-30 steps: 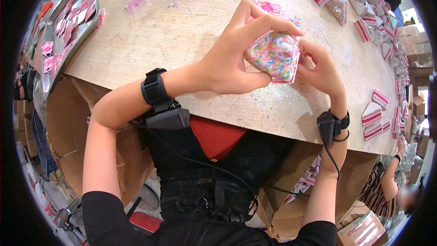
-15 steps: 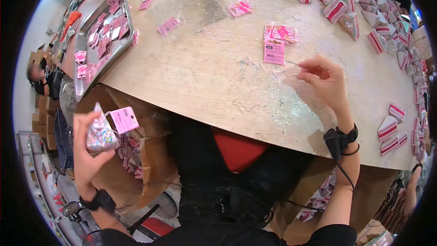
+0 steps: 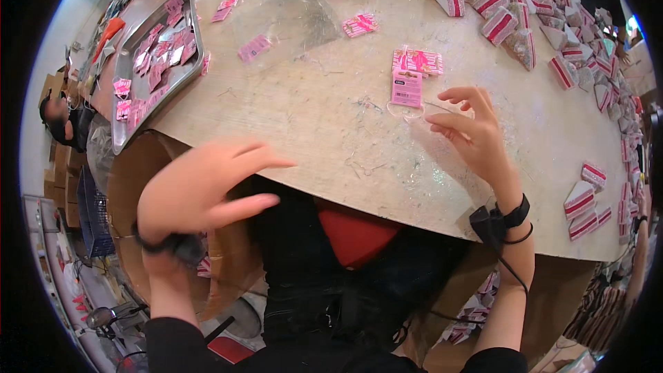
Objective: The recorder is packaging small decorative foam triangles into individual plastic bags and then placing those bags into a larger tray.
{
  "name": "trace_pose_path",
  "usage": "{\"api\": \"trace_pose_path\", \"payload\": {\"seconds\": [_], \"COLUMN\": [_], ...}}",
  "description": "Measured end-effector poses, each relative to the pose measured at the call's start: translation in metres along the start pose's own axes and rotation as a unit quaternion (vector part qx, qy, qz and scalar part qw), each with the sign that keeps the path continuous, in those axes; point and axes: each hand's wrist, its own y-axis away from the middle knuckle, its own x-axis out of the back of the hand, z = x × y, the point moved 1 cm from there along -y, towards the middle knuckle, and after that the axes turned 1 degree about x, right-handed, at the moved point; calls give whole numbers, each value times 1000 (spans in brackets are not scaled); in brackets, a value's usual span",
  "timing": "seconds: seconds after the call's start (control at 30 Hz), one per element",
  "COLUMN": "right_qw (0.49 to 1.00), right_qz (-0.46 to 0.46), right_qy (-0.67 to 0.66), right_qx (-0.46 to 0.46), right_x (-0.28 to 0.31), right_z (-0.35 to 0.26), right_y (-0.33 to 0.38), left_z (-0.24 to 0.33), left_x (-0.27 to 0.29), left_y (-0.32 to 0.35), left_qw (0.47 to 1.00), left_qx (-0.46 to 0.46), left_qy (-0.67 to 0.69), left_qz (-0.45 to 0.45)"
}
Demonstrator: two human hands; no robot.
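Observation:
My left hand is empty, its thumb and fingers stretched apart, above the near table edge and a cardboard box. Over the table, my right hand has its fingers curled around a thin, needle-like metal piece. Just left of those fingertips lies a pink card tag with a loop of pale string. It touches a stack of pink-and-white striped cards behind it.
A metal tray of pink tags stands at the left. Cake-slice-shaped pieces pile up along the far right; several more lie near the right edge. Glitter and thread scraps litter the table. A clear plastic sheet lies farther back.
My left hand has let go of the clear pouch of coloured bits with its pink tag and moved right towards the table. The pouch is out of sight. My right hand has shifted slightly.

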Motion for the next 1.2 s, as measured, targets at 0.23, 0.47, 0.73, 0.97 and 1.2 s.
{"api": "trace_pose_path", "payload": {"seconds": [0.23, 0.47, 0.73, 0.97, 1.2], "right_qw": [997, 993, 976, 913, 884], "right_qz": [-32, 2, 50, 46, 121], "right_qy": [-2, -99, -170, -317, -375], "right_qx": [64, -67, -128, -253, -252], "right_x": [-10, -23, -20, -20, -21], "right_z": [-20, -15, -8, 0, 8], "right_y": [-9, 4, 2, 6, 3], "left_z": [-22, -62, -38, -40, -39], "left_x": [16, -37, -48, -43, -45], "left_y": [-171, -216, -214, -209, -208], "left_qw": [985, 965, 918, 835, 835], "left_qx": [-108, -43, -130, -92, -150], "left_qy": [-10, 72, 312, 536, 529], "left_qz": [134, 250, 208, 81, 18]}}
